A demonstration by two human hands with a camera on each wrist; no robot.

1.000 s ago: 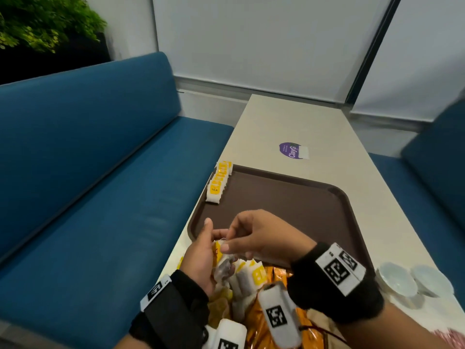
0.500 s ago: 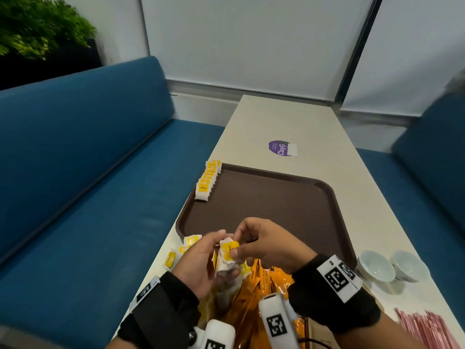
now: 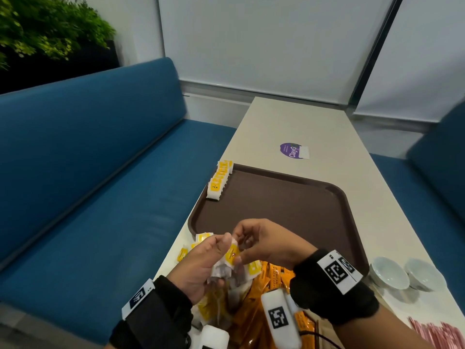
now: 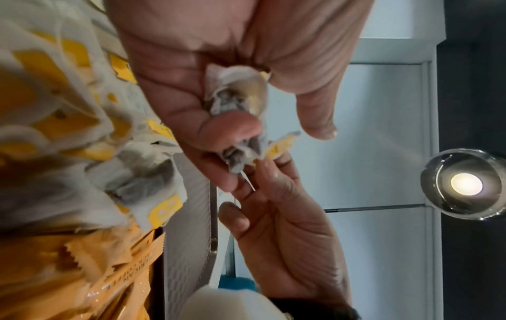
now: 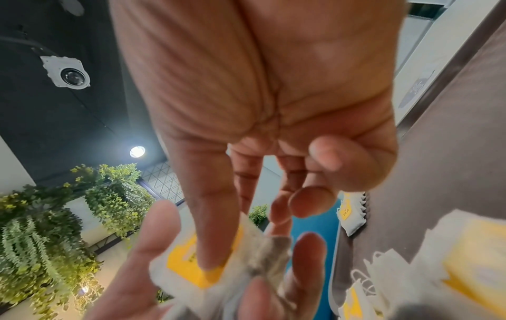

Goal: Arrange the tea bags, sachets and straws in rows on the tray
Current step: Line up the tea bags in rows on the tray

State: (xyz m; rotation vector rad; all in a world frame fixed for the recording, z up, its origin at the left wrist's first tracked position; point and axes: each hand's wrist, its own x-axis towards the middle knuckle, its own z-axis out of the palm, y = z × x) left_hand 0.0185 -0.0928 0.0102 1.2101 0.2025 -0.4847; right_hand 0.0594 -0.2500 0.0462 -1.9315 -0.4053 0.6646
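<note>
While left hand (image 3: pixel 201 263) grips tea bags (image 3: pixel 226 263), right hand (image 3: pixel 264 244) pinches one — above the tray (image 3: pixel 289 210).

Tray (image 3: pixel 289 205): dark brown, plain. I see the tea bags (image 3: pixel 218 181) on its far left edge as white with yellow labels, "TEA" in dark print on the nearest. Tea bag (image 3: pixel 230 258) between the hands: white paper, yellow label, grey-brown fill showing through. Sachets (image 3: pixel 273 280): orange with dark lettering. Straws (image 3: pixel 437 335): pink-red and white stripes. Bowls (image 3: pixel 405 273): pale, whitish. Table (image 3: pixel 297 127): cream, with a purple and white sticker (image 3: pixel 293 151). Sofa (image 3: pixel 88 157): deep blue. Wristbands (image 3: pixel 334 290): black, carrying white tags with black square codes. Plant (image 3: pixel 47 26): green, some yellowish leaves.
</note>
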